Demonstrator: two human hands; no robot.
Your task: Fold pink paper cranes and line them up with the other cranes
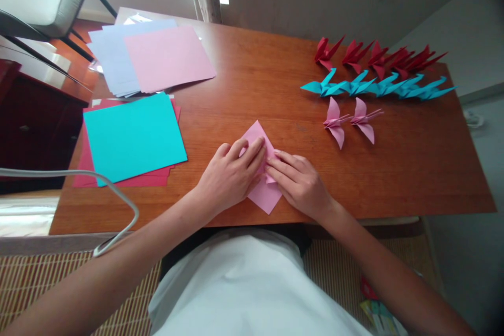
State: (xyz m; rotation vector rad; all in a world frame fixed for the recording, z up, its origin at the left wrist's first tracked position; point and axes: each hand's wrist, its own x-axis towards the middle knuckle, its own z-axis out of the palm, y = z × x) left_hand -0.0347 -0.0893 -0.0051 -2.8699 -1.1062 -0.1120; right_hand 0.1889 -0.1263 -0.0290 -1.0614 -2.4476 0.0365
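Observation:
A piece of pink origami paper (268, 201), folded into a diamond, lies on the table close to its front edge. My left hand (232, 174) presses on its upper left part, fingers bent and held together over the paper. From the other side my right hand (301, 181) pinches at a small raised flap near the diamond's right corner. Both thumbs and part of the folds are hidden under the hands. The fingertips of the two hands almost meet at the middle of the paper.
Folded cranes in red (378, 59), blue (360, 85) and pink (335, 123) stand in rows at the right. On the left lie turquoise sheets (136, 136) over red ones, with pink sheets (169, 58) and pale blue sheets (112, 58) behind. A white cable (132, 205) arches over the front left edge.

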